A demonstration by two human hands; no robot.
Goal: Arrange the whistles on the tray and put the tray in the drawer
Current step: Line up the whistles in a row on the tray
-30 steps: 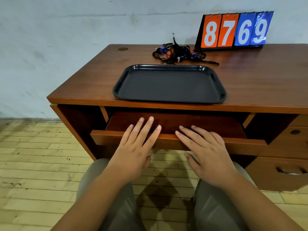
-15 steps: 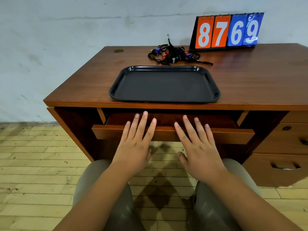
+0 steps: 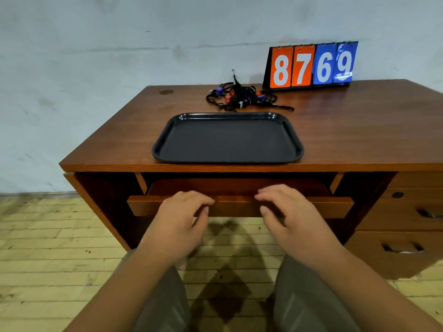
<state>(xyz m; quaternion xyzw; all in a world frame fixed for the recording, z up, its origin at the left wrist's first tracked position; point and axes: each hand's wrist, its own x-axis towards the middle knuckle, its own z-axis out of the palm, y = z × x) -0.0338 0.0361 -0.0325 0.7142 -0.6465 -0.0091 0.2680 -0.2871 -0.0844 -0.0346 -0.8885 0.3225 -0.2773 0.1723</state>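
Observation:
A black tray (image 3: 227, 140) lies empty on the wooden desk (image 3: 359, 130), close to its front edge. Behind the tray sits a tangled pile of whistles (image 3: 239, 98) on black cords, with red, blue and purple bits showing. Under the desktop the wide centre drawer (image 3: 323, 207) stands partly pulled out. My left hand (image 3: 177, 219) and my right hand (image 3: 292, 216) rest on the drawer's front panel, side by side. The fingers of both curl over its top edge and the thumbs lie on its face.
A flip scoreboard (image 3: 311, 65) reading 8769 stands at the back of the desk against the wall. Side drawers (image 3: 407, 248) with handles fill the desk's right. My knees sit below the drawer, over a wooden plank floor.
Both hands lay flat with straight fingers on the drawer front; now the fingers are curled over its top edge. The drawer shows less of its inside than a second ago.

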